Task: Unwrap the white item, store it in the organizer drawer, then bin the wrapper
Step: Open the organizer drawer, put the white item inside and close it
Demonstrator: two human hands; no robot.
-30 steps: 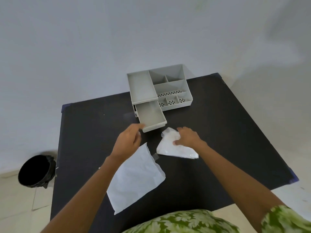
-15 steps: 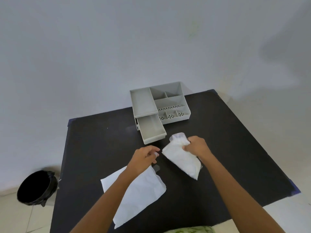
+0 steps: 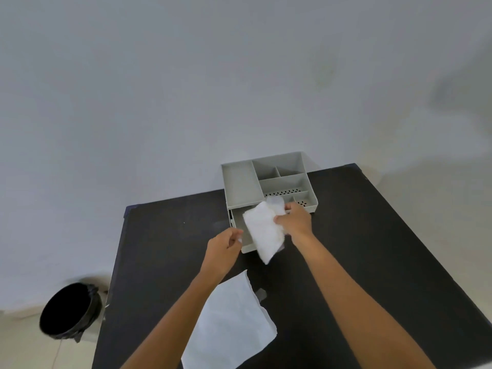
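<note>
My right hand (image 3: 295, 221) grips the white item (image 3: 263, 231), a soft folded cloth-like pad, and holds it just above the pulled-out drawer (image 3: 246, 247) of the grey organizer (image 3: 239, 185). The pad covers most of the drawer. My left hand (image 3: 223, 250) sits at the drawer's left front corner with its fingers curled, thumb and fingertip close together, holding nothing that I can make out. The white wrapper (image 3: 231, 323) lies flat on the black table (image 3: 372, 249) in front of me, partly under my left forearm.
A black bin (image 3: 68, 312) with a dark liner stands on the floor beyond the table's left edge. The organizer's open top compartments face up at the table's far edge against the white wall. A small scrap (image 3: 261, 293) lies beside the wrapper.
My right hand lifted the white item off the table and carried it forward over the open drawer. My left hand left the wrapper and moved up to the drawer's front corner.
</note>
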